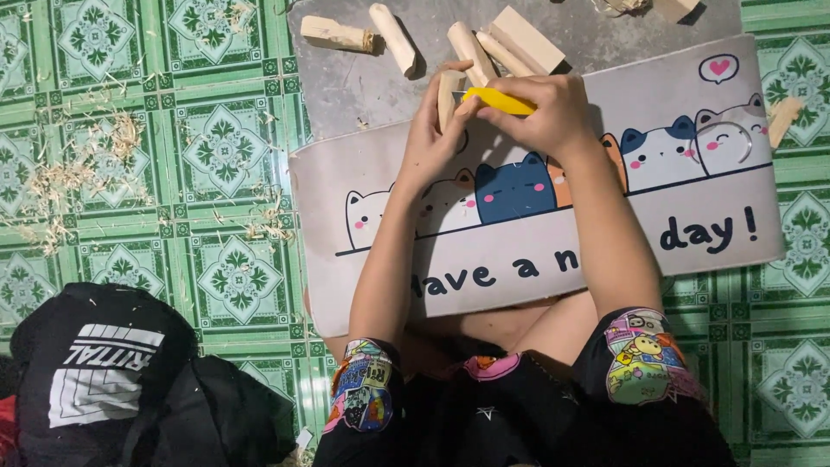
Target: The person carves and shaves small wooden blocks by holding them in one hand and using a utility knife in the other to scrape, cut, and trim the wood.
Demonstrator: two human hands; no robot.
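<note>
My left hand (435, 131) grips a short pale wooden piece (448, 91) held upright over a grey mat with cartoon cats (692, 225). My right hand (545, 112) holds a yellow-handled knife (500, 102), its handle lying across against the wooden piece. The blade is hidden by my fingers. Both hands meet near the mat's far edge.
Several carved wooden sticks (393, 35) and blocks (526, 36) lie on a grey slab (346, 86) beyond the mat. Wood shavings (78, 173) are scattered over the green patterned tile floor to the left. A black bag (112, 372) sits at lower left.
</note>
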